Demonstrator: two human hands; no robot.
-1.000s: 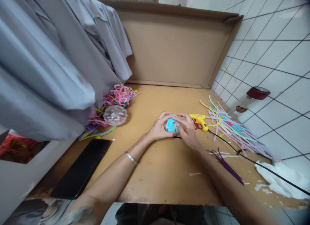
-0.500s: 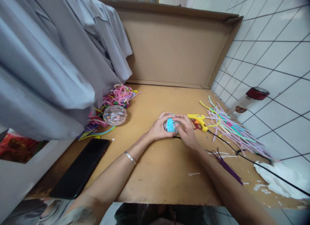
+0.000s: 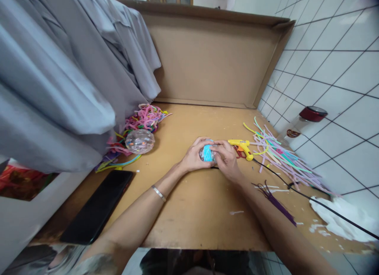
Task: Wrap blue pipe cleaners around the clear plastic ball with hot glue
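Between my hands, over the middle of the table, is a small clear round object with a bright blue band (image 3: 208,153) across it; its exact kind I cannot make out. My left hand (image 3: 194,156) wraps its left side, fingers over the far edge. On the right, my right hand (image 3: 227,158) has its bent fingers on the blue band, the thumb tucked close. Just beyond that hand lies a yellow hot glue gun (image 3: 243,147) with a black cord, partly hidden at its front end.
Pastel pipe cleaners (image 3: 284,160) and a purple bundle (image 3: 276,204) lie at right, with crumpled tissue (image 3: 340,219) and a red-lidded bottle (image 3: 310,115). At left are a clear ball (image 3: 140,141), tangled pipe cleaners (image 3: 146,119), a phone (image 3: 99,206) and hanging grey cloth (image 3: 89,69). Cardboard (image 3: 210,57) stands behind.
My right hand's fingers have shifted and curled in on the blue band, now pressing nearer its right side. My left hand keeps the same hold.
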